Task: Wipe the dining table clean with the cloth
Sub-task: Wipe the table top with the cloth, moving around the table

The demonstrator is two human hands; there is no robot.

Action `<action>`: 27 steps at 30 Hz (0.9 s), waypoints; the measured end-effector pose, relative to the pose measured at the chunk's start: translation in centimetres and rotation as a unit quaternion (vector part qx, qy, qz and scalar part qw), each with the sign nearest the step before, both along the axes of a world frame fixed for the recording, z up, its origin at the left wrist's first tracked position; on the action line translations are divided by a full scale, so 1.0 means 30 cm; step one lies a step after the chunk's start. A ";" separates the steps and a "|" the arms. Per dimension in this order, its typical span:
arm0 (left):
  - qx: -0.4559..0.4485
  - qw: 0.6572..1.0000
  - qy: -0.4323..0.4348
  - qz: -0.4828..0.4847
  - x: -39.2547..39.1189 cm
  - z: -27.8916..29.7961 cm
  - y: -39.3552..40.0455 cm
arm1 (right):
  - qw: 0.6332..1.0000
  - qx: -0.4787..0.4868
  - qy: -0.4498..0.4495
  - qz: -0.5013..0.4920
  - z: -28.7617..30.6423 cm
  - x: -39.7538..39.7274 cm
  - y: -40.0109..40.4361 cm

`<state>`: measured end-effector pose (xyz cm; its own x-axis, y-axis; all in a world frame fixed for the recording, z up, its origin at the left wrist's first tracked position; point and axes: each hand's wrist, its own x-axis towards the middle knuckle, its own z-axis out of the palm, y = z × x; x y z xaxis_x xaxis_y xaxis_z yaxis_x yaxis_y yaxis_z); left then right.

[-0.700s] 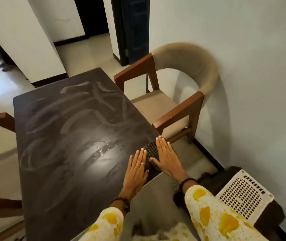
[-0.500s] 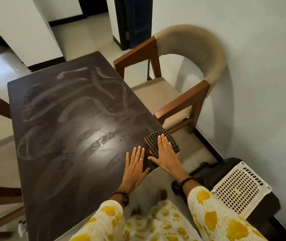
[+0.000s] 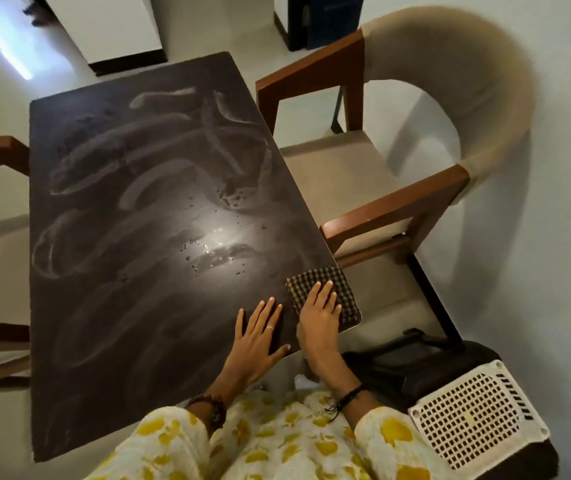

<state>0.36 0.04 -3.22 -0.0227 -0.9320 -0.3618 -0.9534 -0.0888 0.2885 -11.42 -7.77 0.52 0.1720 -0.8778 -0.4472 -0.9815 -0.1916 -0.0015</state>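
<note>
A dark rectangular counter (image 3: pixel 131 271) fills most of the view, its top marked with pale curved smears and streaks, with a bright glare and a scatter of small water drops (image 3: pixel 214 251) near its middle. At the counter's near right corner lies a folded checked cloth (image 3: pixel 325 289), dark with light squares, its edge reaching the counter's right rim. The right hand (image 3: pixel 318 317) lies flat on the cloth with fingers straight and together, pressing down. The left hand (image 3: pixel 260 337) rests flat on the bare counter just beside the cloth, fingers spread and straight, a ring on one finger; it holds nothing. Both wrists wear dark bands, and the sleeves are white with yellow blotches. To the right of the counter stands a wooden armchair (image 3: pixel 398 161) with a beige curved back and beige seat, against a plain pale wall. Wooden chair arms show past the counter's left edge. Below the armchair, near the counter's right corner, a white perforated plastic basket (image 3: pixel 474 414) sits on something dark. Beyond the counter's far end is pale tiled floor (image 3: pixel 10 60).
</note>
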 end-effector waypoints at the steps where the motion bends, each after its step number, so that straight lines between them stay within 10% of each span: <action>1: -0.001 1.000 0.000 0.004 -0.001 -0.001 0.003 | 1.000 0.001 0.014 0.007 0.007 0.004 -0.006; 8: -0.055 0.990 0.066 0.114 -0.021 0.024 -0.013 | 0.974 0.052 -0.208 -0.077 0.157 -0.059 -0.218; 14: -0.103 0.972 0.056 0.205 0.104 0.165 -0.072 | 0.693 0.267 -0.545 -0.389 0.314 0.063 -0.340; 21: -0.154 0.943 0.058 0.288 0.484 0.273 -0.183 | 0.541 0.377 -0.615 -0.433 0.300 0.485 -0.404; 27: -0.188 0.934 0.057 0.300 0.931 0.230 -0.319 | 0.533 0.363 -0.645 -0.410 0.240 0.935 -0.516</action>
